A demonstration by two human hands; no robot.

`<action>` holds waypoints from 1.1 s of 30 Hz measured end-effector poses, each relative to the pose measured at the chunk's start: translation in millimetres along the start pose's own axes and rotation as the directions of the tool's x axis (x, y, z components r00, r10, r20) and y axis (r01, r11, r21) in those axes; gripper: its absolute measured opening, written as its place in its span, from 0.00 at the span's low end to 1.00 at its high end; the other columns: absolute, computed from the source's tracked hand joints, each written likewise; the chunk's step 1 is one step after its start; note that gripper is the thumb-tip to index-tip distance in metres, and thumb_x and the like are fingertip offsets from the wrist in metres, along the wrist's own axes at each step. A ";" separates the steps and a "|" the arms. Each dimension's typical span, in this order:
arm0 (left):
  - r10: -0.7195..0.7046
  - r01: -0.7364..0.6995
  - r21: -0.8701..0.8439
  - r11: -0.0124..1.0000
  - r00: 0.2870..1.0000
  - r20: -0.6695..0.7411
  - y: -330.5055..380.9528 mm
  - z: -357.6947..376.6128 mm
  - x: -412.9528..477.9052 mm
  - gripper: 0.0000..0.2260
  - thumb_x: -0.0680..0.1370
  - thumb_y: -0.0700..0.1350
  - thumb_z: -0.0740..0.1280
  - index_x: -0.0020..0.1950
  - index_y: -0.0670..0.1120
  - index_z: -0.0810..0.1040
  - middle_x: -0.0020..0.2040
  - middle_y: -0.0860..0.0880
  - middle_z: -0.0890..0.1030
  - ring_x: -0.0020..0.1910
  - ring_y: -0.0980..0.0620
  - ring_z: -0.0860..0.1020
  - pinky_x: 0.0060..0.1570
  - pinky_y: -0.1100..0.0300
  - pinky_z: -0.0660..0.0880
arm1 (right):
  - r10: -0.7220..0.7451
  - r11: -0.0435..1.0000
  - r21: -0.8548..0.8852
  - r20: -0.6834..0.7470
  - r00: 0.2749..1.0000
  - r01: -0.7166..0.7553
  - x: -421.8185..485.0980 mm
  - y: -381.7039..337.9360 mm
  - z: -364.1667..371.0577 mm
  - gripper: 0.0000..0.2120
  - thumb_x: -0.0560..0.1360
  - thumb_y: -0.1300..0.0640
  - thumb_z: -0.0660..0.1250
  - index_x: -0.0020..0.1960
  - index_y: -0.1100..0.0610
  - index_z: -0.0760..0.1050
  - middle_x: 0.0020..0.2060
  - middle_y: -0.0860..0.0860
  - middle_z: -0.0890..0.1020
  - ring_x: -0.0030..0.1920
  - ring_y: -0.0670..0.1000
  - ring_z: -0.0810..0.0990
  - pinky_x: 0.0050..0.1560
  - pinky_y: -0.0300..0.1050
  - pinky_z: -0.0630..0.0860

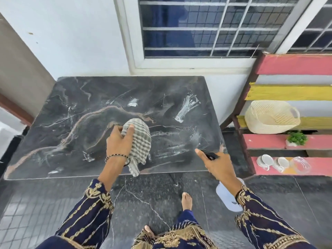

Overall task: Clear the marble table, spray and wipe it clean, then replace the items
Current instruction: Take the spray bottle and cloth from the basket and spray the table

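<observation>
- Now wiping: left hand [120,141] clamped on a checked cloth [140,141], pressing it flat on the marble table [71,108], with a loose tail hanging past the near edge by the wrist.
- Soft, limp and light, that cloth; probably best bunched under the palm so the tail does not drag.
- Right hand [218,166] closed round a spray bottle [228,196], forefinger stretched along the black nozzle, pale body hanging below the wrist off the table's near corner.
- Likely light plastic, slick if wet; safest held at the neck, as here. Fill level impossible to tell.
- Wet white streaks [186,108] ahead of the right hand, more between the two hands; slippery stone there, probably.
- Well to the right of the right hand, on a striped rack [287,90]: woven basket [271,117] tipped on its side, contents unseen; small potted plant [296,139]; cups [267,160] and a clear glass dish [301,164], apparently empty, fragile, each to be lifted singly by the rim or handle.
</observation>
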State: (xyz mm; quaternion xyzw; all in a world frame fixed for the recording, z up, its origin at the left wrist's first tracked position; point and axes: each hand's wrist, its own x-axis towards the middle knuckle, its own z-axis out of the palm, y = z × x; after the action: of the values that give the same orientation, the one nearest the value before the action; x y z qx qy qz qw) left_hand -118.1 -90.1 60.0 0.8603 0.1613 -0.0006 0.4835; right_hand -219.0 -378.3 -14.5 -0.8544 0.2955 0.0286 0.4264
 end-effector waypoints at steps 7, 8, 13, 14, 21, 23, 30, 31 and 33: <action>-0.021 0.022 -0.004 1.000 0.995 0.097 37.3 68.6 18.3 0.16 0.77 0.56 0.64 0.51 0.43 0.74 0.38 0.46 0.80 0.34 0.50 0.75 0.41 0.53 0.73 | 0.129 0.991 0.055 -0.054 0.990 -0.126 60.1 16.1 -48.4 0.34 0.65 0.28 0.74 0.35 0.62 0.81 0.25 0.53 0.84 0.25 0.50 0.84 0.31 0.46 0.82; -0.022 0.024 -0.009 1.000 0.994 0.104 41.6 76.7 21.5 0.16 0.77 0.56 0.64 0.52 0.43 0.74 0.38 0.47 0.79 0.34 0.50 0.75 0.41 0.53 0.73 | 0.119 0.992 0.059 -0.059 0.991 -0.116 71.7 14.2 -51.8 0.34 0.65 0.28 0.73 0.35 0.63 0.81 0.25 0.52 0.84 0.24 0.48 0.83 0.32 0.46 0.81; -0.038 0.041 -0.022 0.999 0.994 0.107 63.2 112.5 40.7 0.16 0.78 0.56 0.64 0.52 0.43 0.74 0.35 0.49 0.76 0.31 0.53 0.72 0.34 0.57 0.69 | 0.076 0.992 0.104 -0.013 0.997 -0.074 138.5 -10.2 -59.6 0.36 0.64 0.26 0.72 0.35 0.62 0.83 0.25 0.53 0.83 0.24 0.51 0.82 0.29 0.44 0.76; -0.043 0.046 -0.024 0.999 0.993 0.106 66.8 118.4 44.3 0.16 0.78 0.56 0.64 0.52 0.43 0.74 0.33 0.50 0.75 0.30 0.53 0.71 0.33 0.57 0.68 | 0.059 0.994 0.092 -0.027 0.998 -0.057 151.7 -16.8 -59.1 0.38 0.63 0.24 0.71 0.35 0.62 0.82 0.24 0.52 0.82 0.24 0.52 0.81 0.29 0.44 0.75; -0.052 0.055 -0.043 0.998 0.996 0.071 94.3 151.7 77.0 0.15 0.78 0.57 0.64 0.48 0.45 0.74 0.29 0.52 0.71 0.27 0.53 0.67 0.30 0.58 0.65 | -0.026 1.000 -0.016 0.014 1.000 0.027 240.9 -74.0 -60.4 0.40 0.63 0.20 0.66 0.41 0.60 0.81 0.26 0.52 0.84 0.25 0.51 0.83 0.34 0.49 0.84; -0.063 0.066 -0.049 0.997 0.996 0.057 98.1 161.3 88.5 0.15 0.77 0.57 0.64 0.47 0.45 0.74 0.29 0.51 0.71 0.27 0.53 0.68 0.30 0.57 0.66 | -0.044 0.999 0.033 0.026 0.999 0.043 264.8 -86.1 -60.5 0.37 0.64 0.22 0.68 0.40 0.59 0.82 0.26 0.52 0.84 0.22 0.52 0.81 0.30 0.51 0.83; -0.077 0.079 -0.022 0.997 0.995 0.064 111.6 191.8 113.5 0.15 0.78 0.57 0.64 0.43 0.46 0.72 0.27 0.52 0.70 0.27 0.53 0.68 0.31 0.57 0.66 | -0.088 0.996 -0.023 -0.089 0.992 0.086 325.5 -111.6 -56.4 0.43 0.64 0.18 0.62 0.39 0.61 0.79 0.29 0.54 0.84 0.29 0.55 0.83 0.35 0.51 0.83; -0.069 0.070 -0.020 0.997 0.995 0.065 115.0 196.1 114.4 0.14 0.78 0.56 0.64 0.42 0.45 0.72 0.28 0.51 0.71 0.27 0.53 0.67 0.30 0.57 0.65 | -0.093 0.995 -0.034 -0.108 0.990 0.090 332.2 -112.6 -56.3 0.43 0.64 0.18 0.61 0.39 0.61 0.78 0.31 0.54 0.83 0.31 0.56 0.83 0.36 0.50 0.83; -0.061 0.063 -0.018 0.998 0.996 0.069 121.9 205.2 117.4 0.15 0.78 0.56 0.64 0.43 0.45 0.72 0.28 0.51 0.70 0.27 0.52 0.67 0.29 0.58 0.65 | -0.094 0.996 -0.008 -0.110 0.989 0.094 346.5 -113.5 -55.4 0.44 0.63 0.17 0.60 0.39 0.61 0.79 0.31 0.54 0.84 0.32 0.55 0.84 0.37 0.50 0.83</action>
State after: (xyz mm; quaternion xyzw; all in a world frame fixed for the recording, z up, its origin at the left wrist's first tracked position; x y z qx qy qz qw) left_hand 58.9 -286.8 33.7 0.8495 0.1714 -0.0433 0.4970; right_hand 115.2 -533.7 -2.8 -0.8683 0.2779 -0.0382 0.4092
